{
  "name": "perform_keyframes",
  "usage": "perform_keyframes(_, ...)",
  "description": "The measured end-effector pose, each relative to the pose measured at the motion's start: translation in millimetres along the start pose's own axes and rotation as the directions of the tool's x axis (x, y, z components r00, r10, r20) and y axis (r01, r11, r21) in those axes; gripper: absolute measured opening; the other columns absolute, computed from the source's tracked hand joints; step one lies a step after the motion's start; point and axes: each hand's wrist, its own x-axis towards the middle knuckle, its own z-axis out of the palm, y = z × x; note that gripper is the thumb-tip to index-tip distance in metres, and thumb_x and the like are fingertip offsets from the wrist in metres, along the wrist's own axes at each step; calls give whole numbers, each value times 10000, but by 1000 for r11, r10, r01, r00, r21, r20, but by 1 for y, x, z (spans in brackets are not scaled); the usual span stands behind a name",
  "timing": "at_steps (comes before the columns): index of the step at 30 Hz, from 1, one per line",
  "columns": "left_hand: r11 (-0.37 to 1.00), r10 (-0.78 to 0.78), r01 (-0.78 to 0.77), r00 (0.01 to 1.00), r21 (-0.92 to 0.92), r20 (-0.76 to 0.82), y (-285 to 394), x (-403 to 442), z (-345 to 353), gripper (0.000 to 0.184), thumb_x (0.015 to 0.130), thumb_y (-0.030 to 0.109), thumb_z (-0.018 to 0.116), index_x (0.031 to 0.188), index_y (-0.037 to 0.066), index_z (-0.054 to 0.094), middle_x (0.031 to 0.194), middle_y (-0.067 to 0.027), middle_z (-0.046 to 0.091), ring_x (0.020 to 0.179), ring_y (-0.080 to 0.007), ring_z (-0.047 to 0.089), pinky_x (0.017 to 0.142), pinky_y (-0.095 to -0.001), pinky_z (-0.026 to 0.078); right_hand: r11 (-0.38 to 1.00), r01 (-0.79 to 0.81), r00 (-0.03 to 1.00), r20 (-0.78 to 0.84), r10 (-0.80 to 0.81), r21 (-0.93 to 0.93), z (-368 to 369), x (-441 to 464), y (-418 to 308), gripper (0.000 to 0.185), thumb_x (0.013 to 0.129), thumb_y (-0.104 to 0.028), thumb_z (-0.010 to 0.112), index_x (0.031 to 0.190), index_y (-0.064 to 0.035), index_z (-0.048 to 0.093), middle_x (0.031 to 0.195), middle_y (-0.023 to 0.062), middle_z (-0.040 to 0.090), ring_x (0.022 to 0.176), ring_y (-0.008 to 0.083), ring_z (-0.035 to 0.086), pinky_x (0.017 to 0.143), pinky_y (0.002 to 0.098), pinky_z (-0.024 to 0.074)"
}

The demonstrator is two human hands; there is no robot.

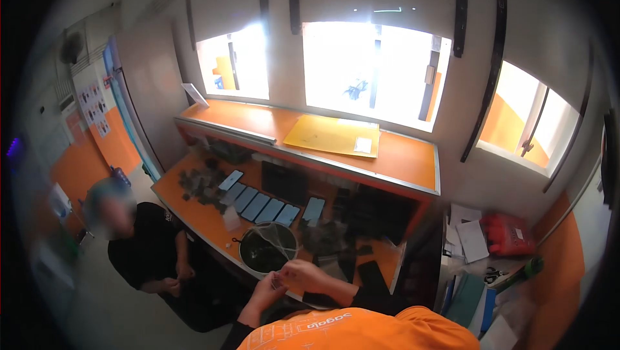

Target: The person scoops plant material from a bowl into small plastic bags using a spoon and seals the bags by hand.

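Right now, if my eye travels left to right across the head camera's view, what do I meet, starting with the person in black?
Person in black, the wearer's left hand, the wearer's right hand, flat black slab, white sheet, red package.

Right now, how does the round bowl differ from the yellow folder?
Shape: the round bowl is open-topped, while the yellow folder lies flat and four-sided.
Colour: the bowl is dark inside with a paler rim; the folder is yellow with a white label at one corner.
Place: the bowl is at the lower desk's front edge, close to both hands; the folder rests on the upper shelf, away from them.
Shared: neither has a lid or cover fully hiding it.
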Motion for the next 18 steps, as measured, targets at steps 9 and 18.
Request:
perform_keyframes(9, 999, -3, 2, 1000, 45, 22, -26, -3, 15, 355, 796, 213, 790, 1061, 52, 617, 1007, -157, 708, 983, -301, 703, 807, -368, 532, 998, 70, 986, 152, -70, 6, 17, -4, -4, 133, 859, -154, 696, 966, -77, 717, 905, 149, 710, 858, 347, 688, 762, 401, 538)
perform_keyframes(18, 990, -78, 64, 991, 126, 106, -23, -4, 20, 432, 783, 317, 805, 1076, 53, 630, 1005, -151, 714, 1000, -284, 703, 817, -371, 532, 995, 66, 958, 285, -43, -72, 10, -11, 4, 198, 869, -272, 713, 941, -94, 763, 868, 146, 717, 788, 343, 689, 705, 406, 537)
